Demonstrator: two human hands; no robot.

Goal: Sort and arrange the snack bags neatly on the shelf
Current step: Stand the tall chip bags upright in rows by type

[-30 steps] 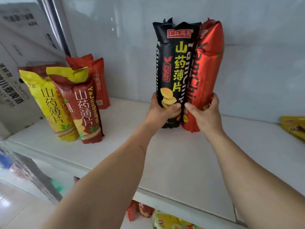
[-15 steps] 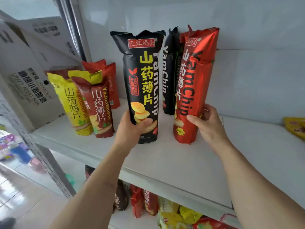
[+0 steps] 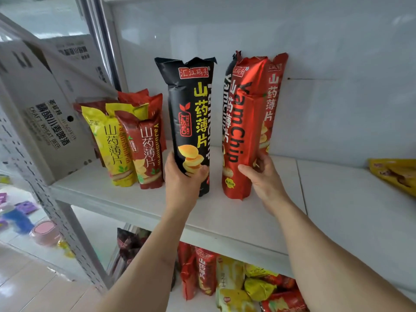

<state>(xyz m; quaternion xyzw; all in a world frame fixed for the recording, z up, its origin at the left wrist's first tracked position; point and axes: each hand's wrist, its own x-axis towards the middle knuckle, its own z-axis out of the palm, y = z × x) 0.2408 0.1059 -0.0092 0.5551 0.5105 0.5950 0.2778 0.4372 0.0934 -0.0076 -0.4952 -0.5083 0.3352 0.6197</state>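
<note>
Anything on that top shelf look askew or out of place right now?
Yes. A flat yellow snack bag lies on its side at the far right of the white shelf, while the others stand. The short yellow and red bags at left overlap and lean unevenly.

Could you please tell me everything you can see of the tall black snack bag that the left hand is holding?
The black snack bag is a tall, narrow pouch of matte-looking film with a crimped, slightly crumpled top. It carries a red brand label, large yellow Chinese characters, a red "Crispy Yam Slices" badge and a picture of stacked chips. It stands upright, tilted slightly, its base at the white shelf. The left hand grips its lower part, apart from the red bag beside it.
</note>
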